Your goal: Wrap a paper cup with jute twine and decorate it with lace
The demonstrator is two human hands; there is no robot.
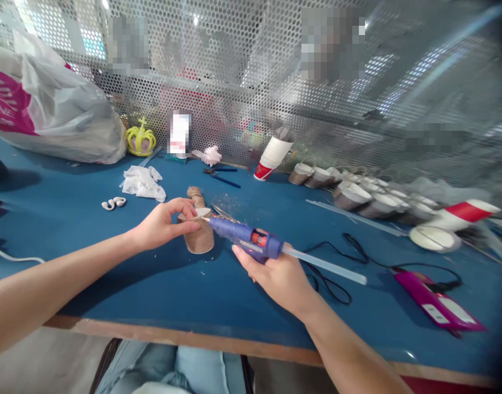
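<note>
My left hand (171, 220) grips the rim of a small brown-wrapped paper cup (200, 239), fingers behind and thumb in front. The cup stands upright on the blue table, its white top edge facing up. A blue hot glue gun (246, 239) is held in my right hand (278, 273), its metal nozzle at the cup's upper side near my left fingertips. From the gun's rear sticks a long translucent glue stick (325, 265). Just behind the cup is a roll of brown twine (196, 196). Scissors (223, 212) lie partly hidden behind the gun.
Several wrapped cups (357, 197) line the right back, near a tipped stack of paper cups (460, 216). A purple power strip (437, 303) with a black cord lies right. Pliers (222, 176), crumpled white plastic (143, 182), earbuds (114, 203) and a large plastic bag (66, 109) sit farther back and left.
</note>
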